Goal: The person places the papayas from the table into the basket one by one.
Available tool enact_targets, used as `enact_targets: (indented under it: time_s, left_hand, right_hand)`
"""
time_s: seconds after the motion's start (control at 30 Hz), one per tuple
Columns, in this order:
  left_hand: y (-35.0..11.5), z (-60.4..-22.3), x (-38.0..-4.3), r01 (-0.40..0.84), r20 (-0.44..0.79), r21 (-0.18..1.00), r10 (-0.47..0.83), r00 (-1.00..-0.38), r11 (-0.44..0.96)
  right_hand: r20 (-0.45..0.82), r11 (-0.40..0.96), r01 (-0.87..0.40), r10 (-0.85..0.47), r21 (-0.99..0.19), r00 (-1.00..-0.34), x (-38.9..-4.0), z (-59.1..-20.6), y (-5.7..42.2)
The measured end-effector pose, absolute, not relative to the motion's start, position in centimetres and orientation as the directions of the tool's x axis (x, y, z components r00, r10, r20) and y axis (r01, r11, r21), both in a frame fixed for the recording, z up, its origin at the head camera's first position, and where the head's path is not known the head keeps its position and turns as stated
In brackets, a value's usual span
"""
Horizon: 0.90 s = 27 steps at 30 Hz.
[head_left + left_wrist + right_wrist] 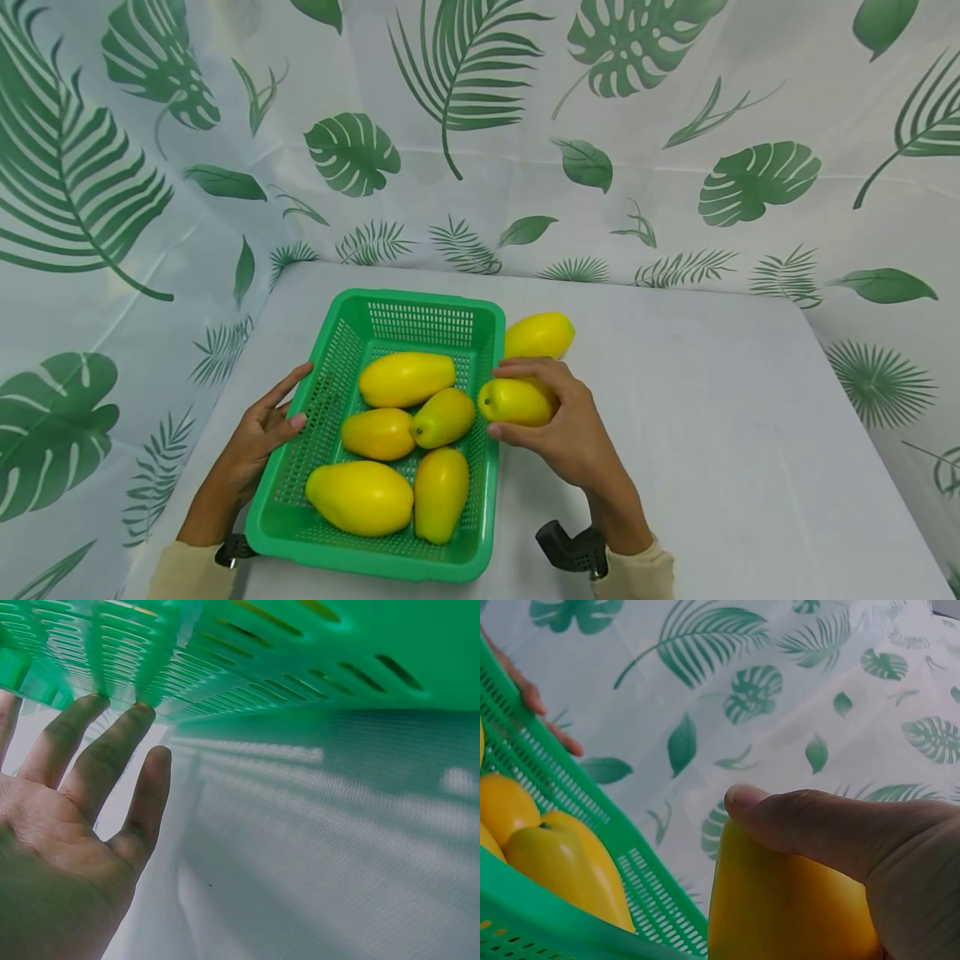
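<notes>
A green plastic basket [487,500] with slotted walls holds several yellow papayas [360,498]. My right hand [573,425] grips another papaya [517,402] between thumb and fingers at the basket's right rim, its stem end pointing left over the rim. The right wrist view shows the thumb lying across the held papaya [780,907]. At the left rim, my left hand [255,437] touches the basket with fingers spread and thumb at the edge. From the left wrist, extended fingertips of the left hand [82,795] rest against the slotted outer wall [225,675].
One more papaya [540,335] lies on the white table [712,433], behind the right hand and beside the basket's far right corner. Leaf-printed white sheets [495,200] close off the back and sides.
</notes>
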<state>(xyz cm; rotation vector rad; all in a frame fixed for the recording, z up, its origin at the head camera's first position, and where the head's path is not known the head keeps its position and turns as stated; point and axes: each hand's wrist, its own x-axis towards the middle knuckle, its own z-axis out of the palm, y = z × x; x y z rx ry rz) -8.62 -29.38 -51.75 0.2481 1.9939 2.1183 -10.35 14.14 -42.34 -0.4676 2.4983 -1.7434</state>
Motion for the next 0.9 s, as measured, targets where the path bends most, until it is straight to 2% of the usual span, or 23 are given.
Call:
enact_targets:
  time_s: [0.17, 0.9]
  left_hand:
    - [-29.4, -51.8, -8.6, -0.037, -0.03, 0.999, 0.258, -0.966, -0.025]
    - [-29.4, -51.8, -8.7, -0.057, -0.015, 0.99, 0.307, -0.952, -0.131]
  right_hand:
    - [0.136, 0.311, -0.231, -0.3, -0.922, -0.944, -10.3, -42.1, 13.6]
    - [0.245, 0.247, -0.363, -0.403, -0.898, -0.882, -10.0, -41.6, 11.0]
